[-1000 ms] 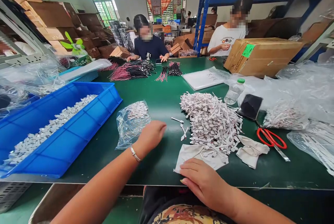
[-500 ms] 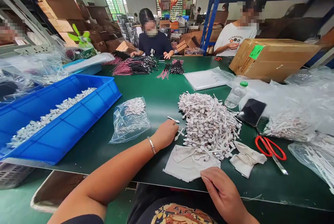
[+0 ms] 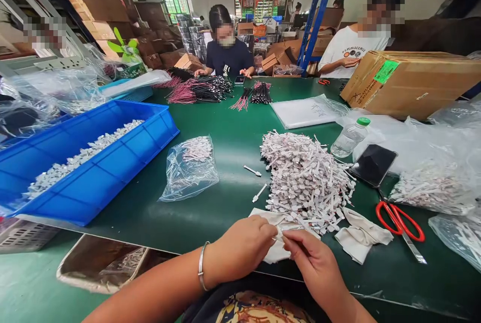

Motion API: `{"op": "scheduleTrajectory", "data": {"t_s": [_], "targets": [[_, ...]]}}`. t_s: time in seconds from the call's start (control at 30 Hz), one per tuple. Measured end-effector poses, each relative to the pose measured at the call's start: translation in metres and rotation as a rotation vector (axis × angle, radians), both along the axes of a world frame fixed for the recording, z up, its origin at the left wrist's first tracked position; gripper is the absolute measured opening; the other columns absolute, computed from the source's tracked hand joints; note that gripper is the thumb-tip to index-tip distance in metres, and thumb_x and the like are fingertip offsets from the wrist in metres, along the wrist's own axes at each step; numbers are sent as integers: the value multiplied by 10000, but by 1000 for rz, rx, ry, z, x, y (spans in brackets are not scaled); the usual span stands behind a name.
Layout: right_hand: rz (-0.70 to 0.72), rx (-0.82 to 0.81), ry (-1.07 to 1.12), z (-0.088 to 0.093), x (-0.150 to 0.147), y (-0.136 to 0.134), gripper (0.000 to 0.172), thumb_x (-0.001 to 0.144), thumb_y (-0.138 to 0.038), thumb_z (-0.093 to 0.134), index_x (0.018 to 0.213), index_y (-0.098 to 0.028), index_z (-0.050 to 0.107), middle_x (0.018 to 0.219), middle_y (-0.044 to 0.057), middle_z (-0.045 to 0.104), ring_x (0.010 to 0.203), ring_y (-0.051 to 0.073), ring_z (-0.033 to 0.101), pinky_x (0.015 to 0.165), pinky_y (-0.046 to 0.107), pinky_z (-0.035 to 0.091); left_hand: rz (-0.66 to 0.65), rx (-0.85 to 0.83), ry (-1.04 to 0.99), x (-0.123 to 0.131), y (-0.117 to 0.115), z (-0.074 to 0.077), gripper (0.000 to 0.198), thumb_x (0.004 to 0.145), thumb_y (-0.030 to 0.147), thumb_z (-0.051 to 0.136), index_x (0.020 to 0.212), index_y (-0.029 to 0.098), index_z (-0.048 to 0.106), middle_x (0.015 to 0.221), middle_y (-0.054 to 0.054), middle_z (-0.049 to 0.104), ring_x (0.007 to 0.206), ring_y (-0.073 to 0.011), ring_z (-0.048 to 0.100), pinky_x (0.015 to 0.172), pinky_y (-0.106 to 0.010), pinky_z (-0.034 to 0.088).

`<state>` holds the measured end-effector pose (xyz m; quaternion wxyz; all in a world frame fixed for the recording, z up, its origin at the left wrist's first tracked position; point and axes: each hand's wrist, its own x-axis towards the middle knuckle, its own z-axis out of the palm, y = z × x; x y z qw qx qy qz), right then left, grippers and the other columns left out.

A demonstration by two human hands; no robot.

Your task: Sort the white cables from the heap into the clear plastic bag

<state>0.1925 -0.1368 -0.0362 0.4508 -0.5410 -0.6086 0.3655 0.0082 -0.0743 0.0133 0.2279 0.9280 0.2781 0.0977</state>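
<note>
My left hand [image 3: 242, 243], with a bracelet at the wrist, and my right hand [image 3: 317, 260] meet fingertip to fingertip near the table's front edge. Both are closed in a pinch on a small white connector piece, mostly hidden by the fingers. Under them lies a white cloth [image 3: 259, 211], partly covered by my hands. Just beyond is a large heap of white connector pieces [image 3: 306, 180]. Two single pieces lie apart on its left, one loose piece [image 3: 252, 170] and another loose piece [image 3: 259, 193] nearer me.
Left stands a blue bin [image 3: 124, 167] of white parts, beside a clear bag [image 3: 188, 175]. To the right are a crumpled cloth [image 3: 363, 235], red-handled scissors [image 3: 400, 222], a phone [image 3: 374, 164], a bottle [image 3: 349, 137] and a carton [image 3: 413, 82]. Two people sit across the green table [image 3: 225, 127].
My left hand has come back from the heap's left side to meet my right hand over the cloth. Two loose pieces show where it was. The camera view has shifted slightly.
</note>
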Motion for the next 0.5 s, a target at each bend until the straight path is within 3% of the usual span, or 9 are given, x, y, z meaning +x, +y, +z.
{"op": "scheduleTrajectory", "data": {"t_s": [0.13, 0.27, 0.37, 0.5], "targets": [[-40, -200, 174, 3, -3, 2, 218, 828, -377, 567, 899, -187, 648, 727, 42, 663, 637, 161, 637, 527, 239, 543, 192, -395, -259, -9, -7, -10, 236, 863, 258, 488, 1083, 197, 550, 932, -51, 631, 802, -150, 552, 750, -274, 428], [-77, -306, 266, 8, -10, 4, 266, 791, -413, 605, 877, -162, 634, 674, 26, 635, 583, 144, 618, 489, 233, 529, 347, -719, -449, -13, -12, -24, 217, 819, 262, 561, 1020, 181, 575, 868, -23, 612, 746, -122, 519, 689, -239, 424], [-72, -297, 256, 10, -14, 3, 256, 804, -403, 592, 902, -169, 623, 738, 33, 638, 622, 140, 623, 516, 234, 538, 414, -865, -562, -14, -14, -29, 182, 793, 260, 600, 950, 171, 581, 812, -2, 582, 716, -107, 486, 659, -225, 404], [-57, -155, 96, 10, -10, -3, 278, 813, -346, 594, 1049, -199, 589, 877, 55, 657, 705, 149, 628, 598, 257, 548, 448, -1037, -693, -15, -13, -30, 189, 758, 254, 643, 914, 168, 579, 785, 10, 565, 707, -99, 487, 667, -225, 406]]}}
